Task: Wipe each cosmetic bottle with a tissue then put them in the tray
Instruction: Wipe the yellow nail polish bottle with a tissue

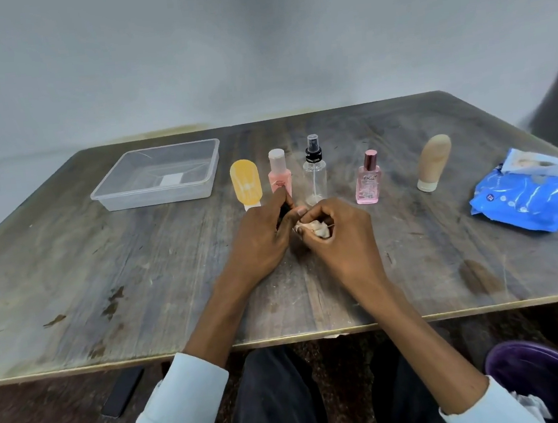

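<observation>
My left hand (260, 241) holds a small dark item (283, 212), mostly hidden by its fingers, just above the table's middle. Touching it, my right hand (338, 236) grips a crumpled white tissue (319, 230). Behind my hands stand a row of cosmetic bottles: a yellow tube (246, 182), a pink bottle with a white cap (279, 171), a clear spray bottle (314, 169), a pink perfume bottle (368, 179) and a beige tube (434, 160). The clear plastic tray (111, 198) sits at the back left with no bottles in it.
A blue pack of wipes (528, 200) lies at the table's right edge. A purple bin (529, 374) stands on the floor at lower right. A dark flat phone-like object (123, 393) lies on the floor under the table's front edge. A wall runs close behind the table.
</observation>
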